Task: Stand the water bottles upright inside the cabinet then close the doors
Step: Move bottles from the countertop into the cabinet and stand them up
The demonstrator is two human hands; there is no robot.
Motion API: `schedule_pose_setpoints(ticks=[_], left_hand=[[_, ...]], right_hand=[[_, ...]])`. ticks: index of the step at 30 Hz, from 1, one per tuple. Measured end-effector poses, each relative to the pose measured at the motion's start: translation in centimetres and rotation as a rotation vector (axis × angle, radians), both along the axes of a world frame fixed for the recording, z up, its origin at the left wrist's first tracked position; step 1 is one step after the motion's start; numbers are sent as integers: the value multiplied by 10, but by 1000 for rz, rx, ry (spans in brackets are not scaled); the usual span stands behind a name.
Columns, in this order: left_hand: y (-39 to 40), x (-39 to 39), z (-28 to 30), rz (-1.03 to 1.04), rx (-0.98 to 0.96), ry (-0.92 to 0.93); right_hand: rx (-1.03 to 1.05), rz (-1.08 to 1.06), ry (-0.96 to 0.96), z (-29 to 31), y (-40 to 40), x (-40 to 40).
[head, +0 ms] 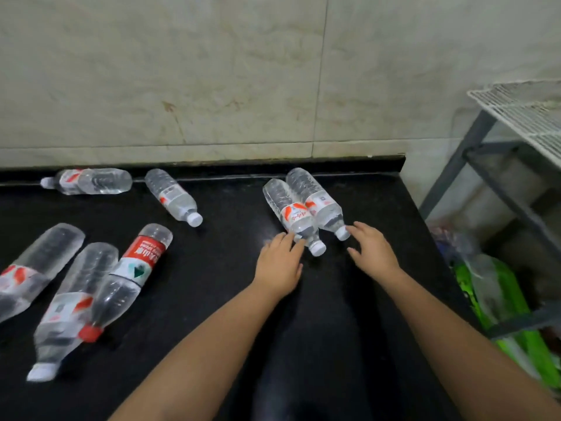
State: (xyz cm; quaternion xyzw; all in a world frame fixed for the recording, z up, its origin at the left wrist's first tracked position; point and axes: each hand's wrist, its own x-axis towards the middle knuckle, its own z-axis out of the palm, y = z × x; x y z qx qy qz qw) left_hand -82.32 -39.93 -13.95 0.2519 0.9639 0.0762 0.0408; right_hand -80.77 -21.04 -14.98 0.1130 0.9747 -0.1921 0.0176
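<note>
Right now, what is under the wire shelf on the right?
Under the wire shelf its grey frame shows, with green bags lower down on the floor. The rest there is blurred.

Seven water bottles lie on their sides across a black countertop. Near its back right corner, the left hand touches one bottle and the right hand its neighbour's cap, fingers spread. A wire rack stands beyond the right edge.
</note>
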Motion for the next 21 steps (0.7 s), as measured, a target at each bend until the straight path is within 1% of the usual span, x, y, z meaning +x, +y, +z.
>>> schedule_pose_setpoints(ticks=[2, 4, 6, 8, 13, 16, 17, 20, 21], left_hand=[[22, -16, -14, 33, 120, 35], [35, -25, -31, 38, 157, 47], [43, -30, -46, 12, 178, 72], [49, -34, -49, 13, 200, 79], [47, -38, -54, 43, 242, 98], [23, -31, -56, 66, 280, 11], [13, -29, -54, 69, 288, 25], [-16, -25, -38, 47, 395, 164], [-25, -20, -29, 36, 403, 193]], right_hand=[[-76, 74, -59, -15, 9, -16], [-108, 134, -86, -27, 15, -26], [-126, 169, -71, -33, 19, -31], [-139, 170, -9, -36, 22, -35], [-166, 73, 75, -41, 14, -39], [-171, -31, 140, -41, 1, -38], [-170, -59, 156, -42, -4, -36], [-163, -95, 200, -39, -22, -18], [-160, -102, 238, -36, -29, -9]])
